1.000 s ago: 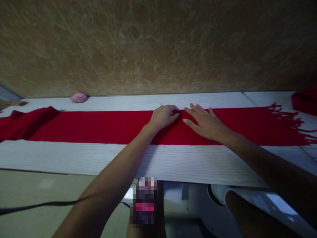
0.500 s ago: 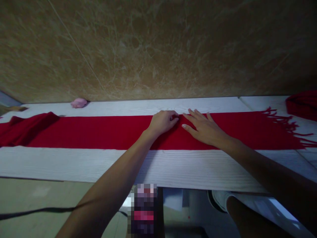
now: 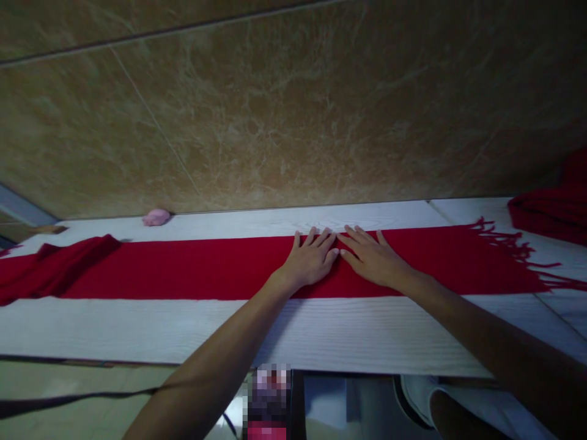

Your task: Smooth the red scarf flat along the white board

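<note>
A long red scarf (image 3: 220, 269) lies stretched lengthwise over a white wood-grain table, flat through its middle. Its left part is rumpled in raised folds, and loose fringe spreads at its right end. My left hand (image 3: 312, 256) rests palm down on the scarf near the middle, fingers spread toward the far edge. Just beside it, my right hand (image 3: 373, 256) also lies flat on the cloth with its fingers apart. The two hands come together at thumbs and fingertips, pressing on the fabric.
Folded red cloth (image 3: 550, 211) sits at the far right of the white table (image 3: 137, 330). A small pink object (image 3: 156, 217) stands by the brown marbled wall (image 3: 275, 122) that rises behind the table. A dark strap (image 3: 77, 400) crosses below on the left.
My left hand has gone from curled fingers to spread flat on the scarf, beside the right hand. The right hand stays flat. The view has tilted up a little.
</note>
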`<state>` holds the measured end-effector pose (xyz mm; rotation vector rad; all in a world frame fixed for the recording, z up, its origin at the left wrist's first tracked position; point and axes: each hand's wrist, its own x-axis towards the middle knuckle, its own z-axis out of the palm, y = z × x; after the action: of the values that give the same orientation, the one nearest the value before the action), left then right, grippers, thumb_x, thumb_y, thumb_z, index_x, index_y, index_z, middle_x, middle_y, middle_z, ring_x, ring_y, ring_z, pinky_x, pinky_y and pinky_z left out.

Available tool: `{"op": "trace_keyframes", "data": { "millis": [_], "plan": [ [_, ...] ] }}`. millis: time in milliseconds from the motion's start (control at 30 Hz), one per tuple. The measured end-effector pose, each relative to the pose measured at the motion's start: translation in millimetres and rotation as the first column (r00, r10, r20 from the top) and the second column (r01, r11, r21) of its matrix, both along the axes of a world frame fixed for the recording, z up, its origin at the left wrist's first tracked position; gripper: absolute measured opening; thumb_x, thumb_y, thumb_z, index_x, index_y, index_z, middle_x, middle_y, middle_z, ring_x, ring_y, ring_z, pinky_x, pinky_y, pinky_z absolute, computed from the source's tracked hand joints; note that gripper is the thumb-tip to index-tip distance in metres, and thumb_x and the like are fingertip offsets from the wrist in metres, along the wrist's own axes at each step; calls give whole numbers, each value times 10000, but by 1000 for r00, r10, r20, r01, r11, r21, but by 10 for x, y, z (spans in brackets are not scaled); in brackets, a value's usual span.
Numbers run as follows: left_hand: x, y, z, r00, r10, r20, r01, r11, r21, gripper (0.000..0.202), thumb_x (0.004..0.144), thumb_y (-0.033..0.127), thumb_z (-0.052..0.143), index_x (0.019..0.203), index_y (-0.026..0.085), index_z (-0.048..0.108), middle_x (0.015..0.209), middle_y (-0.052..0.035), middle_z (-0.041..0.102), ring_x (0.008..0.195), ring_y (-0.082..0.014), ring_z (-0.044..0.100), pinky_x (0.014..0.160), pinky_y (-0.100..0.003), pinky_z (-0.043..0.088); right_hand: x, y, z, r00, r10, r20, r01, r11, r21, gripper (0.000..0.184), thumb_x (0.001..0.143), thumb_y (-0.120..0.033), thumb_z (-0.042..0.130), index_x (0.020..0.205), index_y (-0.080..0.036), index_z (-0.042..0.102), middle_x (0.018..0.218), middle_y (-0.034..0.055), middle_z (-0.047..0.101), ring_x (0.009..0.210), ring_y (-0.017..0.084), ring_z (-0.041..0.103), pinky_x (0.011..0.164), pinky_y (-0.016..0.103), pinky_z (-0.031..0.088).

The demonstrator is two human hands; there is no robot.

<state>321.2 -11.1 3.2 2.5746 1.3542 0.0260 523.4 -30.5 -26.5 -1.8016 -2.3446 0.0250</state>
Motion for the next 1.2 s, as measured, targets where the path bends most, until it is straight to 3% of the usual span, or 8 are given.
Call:
{"op": "trace_keyframes", "data": {
  "millis": [100,267,433,600,700,867,1200],
  "plan": [
    [5,3,-16,1000,26,2,-26,998,56,650,1176,462,226,1785,241,285,1860,-49,202,1742,-323,101,1388,-677,102,51,20,-10,1000,-16,5,16,1000,27,629,1123,-452,348,1700,-255,503,1802,129,363,1665,376,324,1294,757,270],
    [-5,4,-16,999,25,-31,-24,999,46,671,1175,492,238,1784,214,284,1859,-54,192,1739,-333,117,1387,-688,103,32,-8,15,999,-40,36,42,997,-62,667,1128,-453,314,1720,-187,469,1814,144,313,1683,378,268,1313,746,228],
    [-22,-1,23,997,75,9,-75,992,102,668,1177,490,220,1788,225,267,1864,-29,159,1743,-310,63,1395,-665,95,9,0,-5,999,-29,31,30,999,-31,662,1125,-472,337,1710,-201,489,1810,137,327,1679,377,282,1324,733,216],
    [-33,23,21,998,55,-32,-54,998,36,674,1176,523,225,1778,229,293,1859,-40,191,1739,-308,117,1393,-661,102,41,40,-53,1000,-22,-6,22,1000,0,659,1123,-495,343,1710,-234,492,1804,131,356,1674,375,297,1311,733,257],
    [-34,24,23,996,88,9,-89,993,79,692,1177,539,214,1788,216,258,1866,-41,154,1743,-312,62,1395,-656,83,69,54,-83,1000,-9,-10,9,999,40,647,1122,-493,334,1699,-256,509,1791,126,394,1664,376,325,1303,743,267],
    [-30,-1,37,997,69,-27,-68,997,48,748,1164,616,207,1779,198,283,1864,-64,171,1740,-334,106,1384,-688,101,74,49,-83,1000,-13,5,13,1000,10,659,1117,-513,341,1696,-252,514,1787,130,401,1660,377,336,1305,733,277],
    [-25,18,-1,997,74,-14,-73,996,40,724,1165,593,209,1778,216,286,1864,-57,178,1740,-339,108,1380,-695,107,31,3,-68,999,-16,37,17,999,-34,693,1115,-535,335,1705,-212,501,1798,134,366,1673,359,305,1334,687,247]
  ]
}}
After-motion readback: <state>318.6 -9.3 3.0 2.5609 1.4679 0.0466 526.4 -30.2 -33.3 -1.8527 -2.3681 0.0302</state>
